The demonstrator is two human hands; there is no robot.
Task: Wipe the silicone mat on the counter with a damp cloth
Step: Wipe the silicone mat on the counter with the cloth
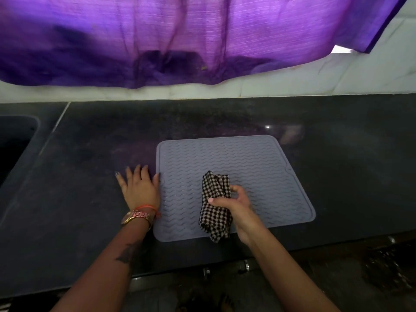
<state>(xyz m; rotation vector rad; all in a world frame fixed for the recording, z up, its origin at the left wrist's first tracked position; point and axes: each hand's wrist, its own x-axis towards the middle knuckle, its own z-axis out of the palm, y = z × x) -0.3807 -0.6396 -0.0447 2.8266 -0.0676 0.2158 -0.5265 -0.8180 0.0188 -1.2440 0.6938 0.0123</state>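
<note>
Fingers [236,190] of the right hand [234,202] curled round the checked cloth [215,203], pinching its bunched middle so that one end lay forward on the mat and the other trailed toward the near edge. The left hand [138,188] lay flat with its fingers straight and slightly spread on the dark counter [90,176], its thumb side touching the left rim of the grey silicone mat [258,176], apparently steadying it. The mat sat flat on the counter near the front edge, to the right of a sink [15,140], below a purple curtain [180,41] hanging over the tiled wall. The cloth rested on the near-middle part of the mat, so the wiping seemed to be under way, not finished. No wet streaks or dirt could be told on the ribbed surface, so how much had been covered could not be judged; the far half and right side probably remained to be wiped.
</note>
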